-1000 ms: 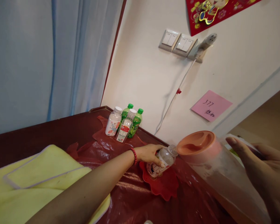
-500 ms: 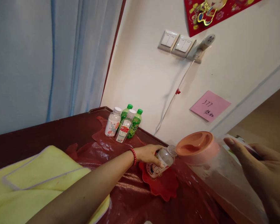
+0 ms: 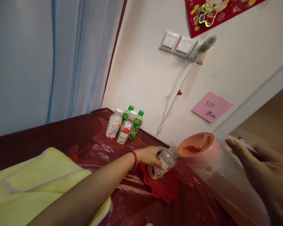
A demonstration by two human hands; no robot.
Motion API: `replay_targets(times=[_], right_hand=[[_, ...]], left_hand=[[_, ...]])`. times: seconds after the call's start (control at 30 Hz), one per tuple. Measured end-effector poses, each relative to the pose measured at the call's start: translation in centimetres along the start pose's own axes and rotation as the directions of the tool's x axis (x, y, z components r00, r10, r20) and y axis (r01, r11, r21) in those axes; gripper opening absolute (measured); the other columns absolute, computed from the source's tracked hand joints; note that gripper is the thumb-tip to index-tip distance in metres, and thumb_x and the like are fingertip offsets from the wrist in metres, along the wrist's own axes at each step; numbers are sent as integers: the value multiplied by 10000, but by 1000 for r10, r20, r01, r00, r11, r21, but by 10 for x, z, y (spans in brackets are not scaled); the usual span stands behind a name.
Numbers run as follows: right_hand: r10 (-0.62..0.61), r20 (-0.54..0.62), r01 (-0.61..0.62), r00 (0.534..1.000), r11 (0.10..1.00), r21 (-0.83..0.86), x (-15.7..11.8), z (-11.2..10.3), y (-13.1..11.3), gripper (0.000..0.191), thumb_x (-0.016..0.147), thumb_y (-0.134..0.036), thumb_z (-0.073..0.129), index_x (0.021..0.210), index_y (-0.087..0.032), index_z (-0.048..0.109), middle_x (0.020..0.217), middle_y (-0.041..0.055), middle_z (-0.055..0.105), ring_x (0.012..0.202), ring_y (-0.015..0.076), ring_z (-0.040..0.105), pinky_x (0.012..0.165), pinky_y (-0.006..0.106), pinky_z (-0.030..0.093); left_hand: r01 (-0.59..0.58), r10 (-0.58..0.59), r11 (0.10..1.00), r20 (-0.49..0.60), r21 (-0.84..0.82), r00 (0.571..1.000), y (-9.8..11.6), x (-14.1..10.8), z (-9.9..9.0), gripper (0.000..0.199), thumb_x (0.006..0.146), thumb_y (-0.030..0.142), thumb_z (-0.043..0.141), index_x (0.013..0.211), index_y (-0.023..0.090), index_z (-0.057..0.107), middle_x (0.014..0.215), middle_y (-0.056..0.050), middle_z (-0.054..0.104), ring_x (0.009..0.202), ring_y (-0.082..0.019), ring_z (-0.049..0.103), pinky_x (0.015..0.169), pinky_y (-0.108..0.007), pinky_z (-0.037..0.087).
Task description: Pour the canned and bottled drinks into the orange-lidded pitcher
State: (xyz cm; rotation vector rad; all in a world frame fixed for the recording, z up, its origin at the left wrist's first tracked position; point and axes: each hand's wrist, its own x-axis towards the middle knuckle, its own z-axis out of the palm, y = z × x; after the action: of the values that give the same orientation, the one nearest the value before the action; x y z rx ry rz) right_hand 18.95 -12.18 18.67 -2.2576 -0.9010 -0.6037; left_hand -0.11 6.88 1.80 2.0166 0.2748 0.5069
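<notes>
My left hand (image 3: 153,157), with a red bead bracelet at its wrist, is wrapped round a clear bottle (image 3: 168,160) with a printed label. The bottle has no cap and leans to the right over a red scalloped dish (image 3: 163,188). On the right, my right hand (image 3: 264,169) grips the handle of a translucent pitcher (image 3: 217,179). An orange lid (image 3: 198,147) tops the pitcher, which is tipped to the left so that its rim is at the bottle's mouth. I cannot tell whether the two touch or whether liquid is flowing.
Several capped bottles, among them a green one (image 3: 136,125) and a white-capped one (image 3: 114,124), stand at the table's back corner. A folded yellow cloth (image 3: 37,175) lies at the left. Red plastic sheeting (image 3: 132,201) covers part of the table. A white cord (image 3: 172,105) hangs along the wall.
Almost nothing differs. Both hands, the bottle and the pitcher keep their places, apart from a very slight shift of the view.
</notes>
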Motion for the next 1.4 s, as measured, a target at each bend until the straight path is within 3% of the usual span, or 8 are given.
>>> replay_targets(times=[0.37,0.5,0.63,0.77,0.93,1.07,1.23,1.4], right_hand=[[-21,12,21,1000,1000,1,-2,-1,0,637,607,-892,458,767,-313,670,814,67,717,849,343,654,673,404,427],[-33,-7,32,999,999,-5,-3,-2,-2,629,617,-874,460,791,-311,681,922,59,735,875,332,651,667,404,421],[-11,2,11,1000,1000,-4,-4,-3,-4,639,609,-865,463,835,-313,694,873,55,723,823,321,641,659,403,420],[-17,8,17,1000,1000,8,-3,-3,-5,648,598,-867,472,845,-308,688,943,57,730,832,321,642,647,404,416],[-5,28,6,1000,1000,-16,-3,-3,-4,659,585,-888,459,802,-303,669,755,71,677,754,334,609,658,413,413],[-24,10,23,1000,1000,4,-3,-4,-5,645,585,-870,472,815,-303,676,852,70,713,798,335,627,679,417,418],[-24,25,24,999,1000,-13,-5,-5,-8,618,601,-866,458,744,-298,652,779,83,688,818,348,620,696,416,415],[-22,31,23,999,1000,-15,-3,-3,-3,676,609,-890,456,803,-289,699,766,67,686,804,321,623,694,394,411]], left_hand=[[-18,18,999,-5,-26,1000,-4,1,2,749,667,301,875,1356,179,608,1312,-116,698,1193,-314,645,1018,-406,487],[-15,15,1000,-5,-19,1000,-6,1,2,754,666,304,878,1358,181,606,1315,-123,695,1190,-318,648,1010,-410,489],[-16,16,999,4,-35,1000,-5,1,1,773,667,310,875,1372,166,594,1330,-133,683,1201,-318,640,1024,-416,483],[-3,3,1000,6,-10,1000,-2,0,1,774,667,300,872,1373,152,590,1315,-141,690,1190,-323,642,1020,-424,483],[7,-7,999,13,-34,1000,1,0,0,750,664,299,874,1352,168,605,1313,-127,692,1192,-317,643,1013,-412,486],[-3,3,999,15,-36,1000,-1,1,0,767,662,307,876,1363,165,599,1315,-129,690,1195,-323,638,1025,-427,478],[-32,33,998,13,-54,999,-4,1,1,746,666,312,875,1351,187,610,1309,-115,691,1198,-314,635,1020,-412,481],[-23,23,997,10,-74,1000,-5,0,2,724,662,296,870,1335,193,622,1291,-104,705,1186,-312,644,1007,-404,491]])
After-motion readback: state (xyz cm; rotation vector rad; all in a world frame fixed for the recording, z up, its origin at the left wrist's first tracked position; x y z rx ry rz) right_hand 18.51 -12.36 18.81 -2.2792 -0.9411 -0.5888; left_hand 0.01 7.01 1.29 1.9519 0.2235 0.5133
